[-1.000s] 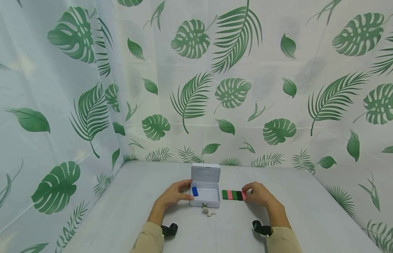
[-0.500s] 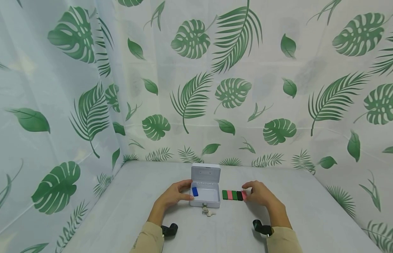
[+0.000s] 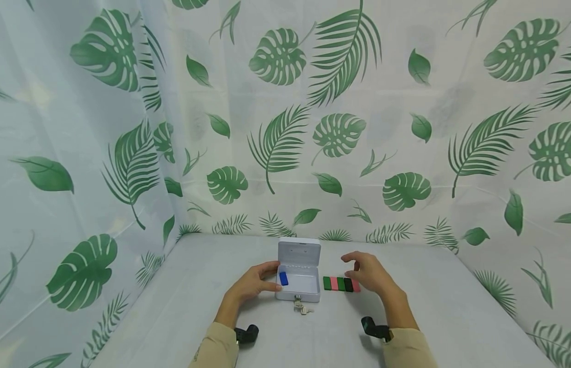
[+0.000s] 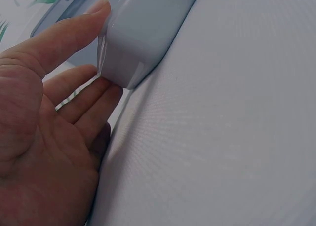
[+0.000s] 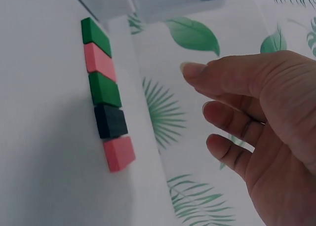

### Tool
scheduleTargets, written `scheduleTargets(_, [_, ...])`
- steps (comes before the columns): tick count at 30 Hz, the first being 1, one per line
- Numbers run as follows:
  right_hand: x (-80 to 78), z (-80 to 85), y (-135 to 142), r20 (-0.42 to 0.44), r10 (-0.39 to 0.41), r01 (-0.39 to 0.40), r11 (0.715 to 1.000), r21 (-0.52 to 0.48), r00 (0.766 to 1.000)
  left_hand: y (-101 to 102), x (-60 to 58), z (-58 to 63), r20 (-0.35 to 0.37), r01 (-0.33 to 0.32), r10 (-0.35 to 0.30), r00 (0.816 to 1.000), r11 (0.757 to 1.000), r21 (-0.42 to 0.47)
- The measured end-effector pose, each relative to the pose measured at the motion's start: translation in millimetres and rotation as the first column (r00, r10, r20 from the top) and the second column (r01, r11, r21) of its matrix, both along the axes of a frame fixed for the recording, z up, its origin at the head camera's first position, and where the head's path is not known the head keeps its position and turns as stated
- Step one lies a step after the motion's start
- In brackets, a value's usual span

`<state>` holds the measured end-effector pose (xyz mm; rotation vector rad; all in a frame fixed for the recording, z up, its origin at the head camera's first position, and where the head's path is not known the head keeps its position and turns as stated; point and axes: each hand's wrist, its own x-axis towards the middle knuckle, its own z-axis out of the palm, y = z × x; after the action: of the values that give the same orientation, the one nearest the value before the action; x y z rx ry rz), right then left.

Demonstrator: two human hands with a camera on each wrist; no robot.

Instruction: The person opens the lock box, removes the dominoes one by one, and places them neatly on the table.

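My left hand grips the left side of a small white cash box; its thumb lies at the rim in the left wrist view, fingers against the box wall. The box's lid stands raised, and a blue block lies inside at the left. My right hand hovers above the right end of a row of blocks, holding nothing, thumb and fingers apart. From the box outward, the row runs green block, pink block, green block, black block and pink block.
Keys hang from the lock at the box's front and rest on the white-covered table. Behind the table hangs a leaf-print curtain, with another along the left side. A dark camera mount sits on the right wrist.
My right hand has lifted away from the end pink block and shifted a little left and back. That block now shows whole. My left hand and the box have stayed put.
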<state>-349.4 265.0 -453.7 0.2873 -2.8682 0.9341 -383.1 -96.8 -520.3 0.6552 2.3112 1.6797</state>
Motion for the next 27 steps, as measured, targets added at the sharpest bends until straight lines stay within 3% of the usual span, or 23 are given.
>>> scheduleTargets(13, [4.0, 5.2, -21, -0.109, 0.053, -0.055, 0.998, -0.020, 0.993, 1, 3.4, 3.3, 0.006, -0.011, 0.011, 1.000, 1.000, -0.008])
scheduleTargets(27, [3.6, 5.4, -36, -0.122, 0.076, -0.079, 0.997, -0.018, 0.990, 2, 4.5, 3.8, 0.007, -0.014, 0.014, 1.000, 1.000, -0.008])
